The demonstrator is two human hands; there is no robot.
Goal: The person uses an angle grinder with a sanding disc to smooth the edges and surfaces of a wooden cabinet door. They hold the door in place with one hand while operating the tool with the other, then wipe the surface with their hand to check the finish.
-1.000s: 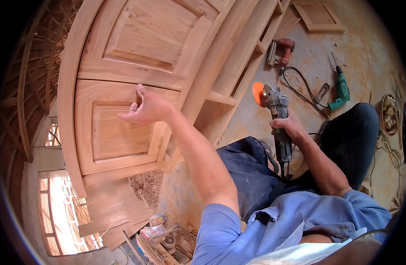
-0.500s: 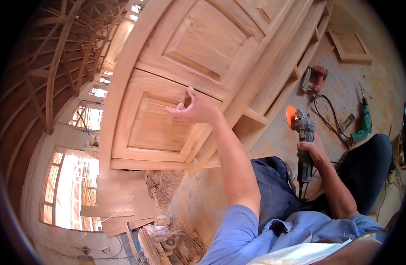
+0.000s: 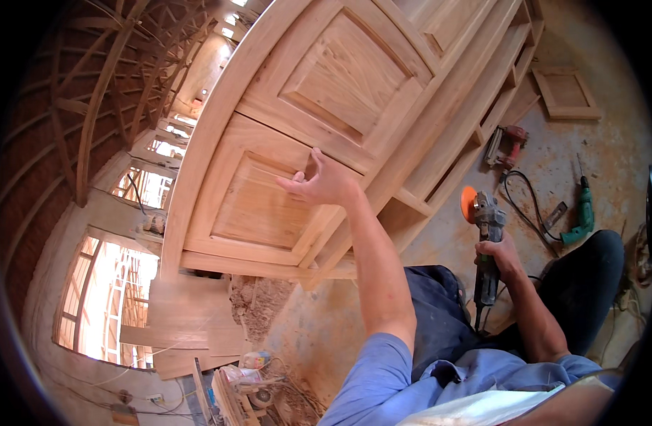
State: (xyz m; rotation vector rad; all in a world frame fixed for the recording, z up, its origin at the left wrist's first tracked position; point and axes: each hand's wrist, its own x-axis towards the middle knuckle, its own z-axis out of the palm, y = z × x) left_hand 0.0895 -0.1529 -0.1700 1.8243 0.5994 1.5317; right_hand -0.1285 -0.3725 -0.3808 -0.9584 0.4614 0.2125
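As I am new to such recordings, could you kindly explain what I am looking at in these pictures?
There is no robot here, only a person's bare hands, seen by a head-worn fisheye camera looking down, so straight edges bend. The left hand, fingers spread, is at a wooden cabinet door; whether it presses there is hard to tell. The right hand holds an angle grinder with an orange disc. On the floor lie a red nail gun, a green drill and a framed wooden panel.

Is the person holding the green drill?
No, the green drill lies on the floor, and the right hand holds a grinder.
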